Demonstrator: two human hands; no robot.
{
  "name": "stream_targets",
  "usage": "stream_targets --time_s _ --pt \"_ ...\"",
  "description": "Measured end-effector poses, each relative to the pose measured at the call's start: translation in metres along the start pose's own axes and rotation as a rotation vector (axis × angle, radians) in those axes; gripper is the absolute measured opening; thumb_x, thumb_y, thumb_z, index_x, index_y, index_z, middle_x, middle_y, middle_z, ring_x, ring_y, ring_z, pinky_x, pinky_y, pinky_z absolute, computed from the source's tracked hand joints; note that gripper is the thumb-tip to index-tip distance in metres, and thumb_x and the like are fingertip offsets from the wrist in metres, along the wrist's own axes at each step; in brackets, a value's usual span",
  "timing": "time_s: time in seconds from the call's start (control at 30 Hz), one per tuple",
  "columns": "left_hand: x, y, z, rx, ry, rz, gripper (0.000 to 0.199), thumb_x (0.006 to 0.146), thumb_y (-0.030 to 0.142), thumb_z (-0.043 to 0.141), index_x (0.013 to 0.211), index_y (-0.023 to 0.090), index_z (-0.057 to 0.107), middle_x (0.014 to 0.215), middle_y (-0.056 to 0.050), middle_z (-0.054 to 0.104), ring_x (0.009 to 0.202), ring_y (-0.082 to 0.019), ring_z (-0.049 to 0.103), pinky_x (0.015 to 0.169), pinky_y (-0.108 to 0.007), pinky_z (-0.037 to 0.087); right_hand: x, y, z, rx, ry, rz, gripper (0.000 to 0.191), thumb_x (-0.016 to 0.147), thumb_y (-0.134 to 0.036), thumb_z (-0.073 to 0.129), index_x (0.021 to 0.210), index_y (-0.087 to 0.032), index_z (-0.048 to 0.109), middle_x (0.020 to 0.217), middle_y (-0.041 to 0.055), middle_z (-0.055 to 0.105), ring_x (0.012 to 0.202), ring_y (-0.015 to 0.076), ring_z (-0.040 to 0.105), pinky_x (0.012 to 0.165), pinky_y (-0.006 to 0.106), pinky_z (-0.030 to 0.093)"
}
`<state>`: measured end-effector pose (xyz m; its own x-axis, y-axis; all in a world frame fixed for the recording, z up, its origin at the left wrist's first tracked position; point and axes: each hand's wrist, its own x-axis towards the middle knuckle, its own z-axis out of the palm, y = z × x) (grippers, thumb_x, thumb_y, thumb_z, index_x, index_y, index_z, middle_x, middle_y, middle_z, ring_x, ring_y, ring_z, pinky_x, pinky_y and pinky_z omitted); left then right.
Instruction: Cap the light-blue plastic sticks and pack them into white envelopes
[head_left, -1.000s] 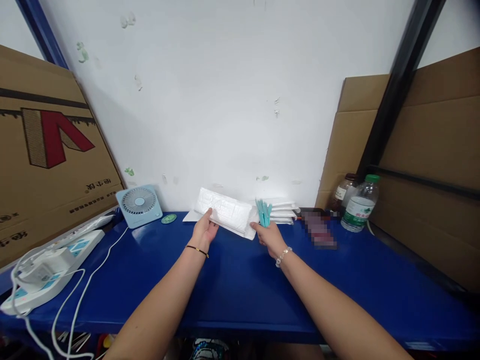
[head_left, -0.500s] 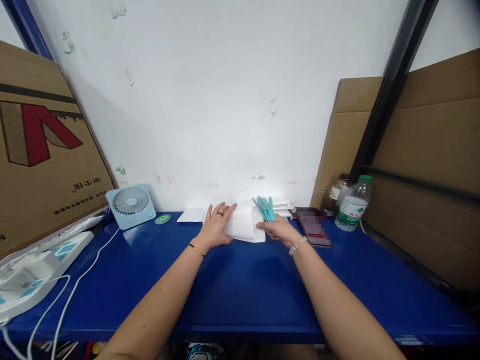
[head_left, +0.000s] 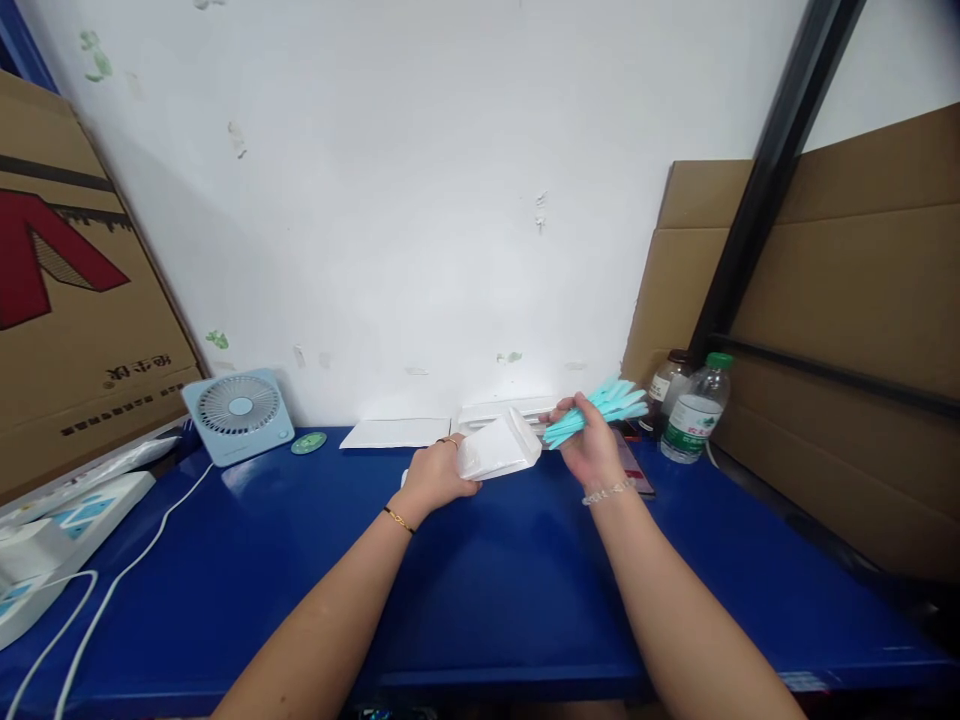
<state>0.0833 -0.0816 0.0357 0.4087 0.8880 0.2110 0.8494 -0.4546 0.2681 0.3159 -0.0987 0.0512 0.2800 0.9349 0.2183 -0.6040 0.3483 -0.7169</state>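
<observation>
The left hand (head_left: 437,476) is closed around one end of a white padded envelope (head_left: 495,448), fingers over the top and thumb beneath. The envelope reaches out from that hand towards the right hand (head_left: 594,452), raised over the blue desk (head_left: 495,610), its far end close to the right fingers but apart from them. The right hand grips a fanned bundle of teal strips (head_left: 606,404) between thumb and fingers, their ends spreading to both sides of it.

As things lie now, the strips in view are outside the envelope, all together in the right hand. Whether the envelope's near-right end is open or folded, and whether anything is inside, I can't tell.

Beyond the left hand lies a flat white packet (head_left: 396,433); more white packets (head_left: 506,409) are stacked behind the held envelope, against the wall. A phone (head_left: 636,468) sits partly hidden just beside the right hand, with a green-capped water bottle (head_left: 693,418) farther right. Well to the left of the left hand stands a light blue fan (head_left: 240,410).
</observation>
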Motion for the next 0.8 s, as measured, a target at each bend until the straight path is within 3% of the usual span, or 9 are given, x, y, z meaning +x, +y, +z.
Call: stream_targets --time_s 0.1,0.23,0.37,0.53,0.63,0.8 --pt "0.001 0.007 0.006 -0.121 0.081 0.011 0.044 0.06 0.034 0.07 0.101 0.023 0.058 0.091 -0.007 0.067 0.089 -0.029 0.063 0.08 -0.036 0.042 -0.004 -0.002 0.007 0.053 -0.036 0.006 0.023 0.073 -0.042 0.066 0.067 -0.021 0.06 0.068 0.0006 0.064 0.081 0.0209 0.065 0.077 0.035 0.05" --pt "0.002 0.01 0.01 -0.316 0.182 0.0 0.038 0.055 0.023 0.072 0.091 0.023 0.062 0.086 -0.007 0.066 0.09 -0.033 0.061 0.089 -0.042 0.038 -0.009 0.001 0.016 -0.009 -0.093 -0.074 0.025 0.078 -0.044 0.06 0.065 -0.022 0.061 0.076 0.0007 0.066 0.087 0.0201 0.063 0.09 0.037 0.045" --pt "0.0 0.009 0.009 -0.398 0.206 0.001 0.036 0.054 0.022 0.072 0.088 0.024 0.063 0.079 -0.004 0.066 0.088 -0.032 0.061 0.087 -0.04 0.04 -0.01 0.005 0.016 -0.098 -0.039 -0.134 0.027 0.078 -0.046 0.057 0.067 -0.023 0.063 0.083 0.0014 0.067 0.093 0.0212 0.061 0.09 0.037 0.044" --pt "-0.003 0.01 0.008 -0.541 0.195 0.058 0.048 0.058 0.029 0.073 0.105 0.024 0.061 0.09 -0.004 0.067 0.083 -0.027 0.063 0.074 -0.033 0.046 -0.01 0.012 0.017 -0.18 -0.019 -0.158 0.028 0.08 -0.046 0.057 0.074 -0.021 0.068 0.089 0.002 0.067 0.092 0.0202 0.059 0.086 0.032 0.044" --pt "-0.003 0.011 0.009 -0.643 0.197 0.072 0.055 0.06 0.031 0.073 0.112 0.023 0.057 0.095 -0.003 0.066 0.083 -0.024 0.063 0.07 -0.031 0.047 -0.011 0.012 0.034 -0.251 -0.073 -0.094 0.028 0.077 -0.047 0.06 0.078 -0.021 0.069 0.09 0.001 0.067 0.089 0.0199 0.059 0.081 0.03 0.044" --pt "-0.004 0.01 0.006 -0.763 0.259 0.027 0.054 0.061 0.033 0.074 0.11 0.02 0.055 0.094 -0.003 0.066 0.083 -0.022 0.061 0.074 -0.03 0.047 -0.01 -0.002 0.08 -0.499 -0.256 0.04 0.032 0.07 -0.047 0.068 0.088 -0.02 0.07 0.095 0.002 0.066 0.092 0.0204 0.056 0.079 0.03 0.041"
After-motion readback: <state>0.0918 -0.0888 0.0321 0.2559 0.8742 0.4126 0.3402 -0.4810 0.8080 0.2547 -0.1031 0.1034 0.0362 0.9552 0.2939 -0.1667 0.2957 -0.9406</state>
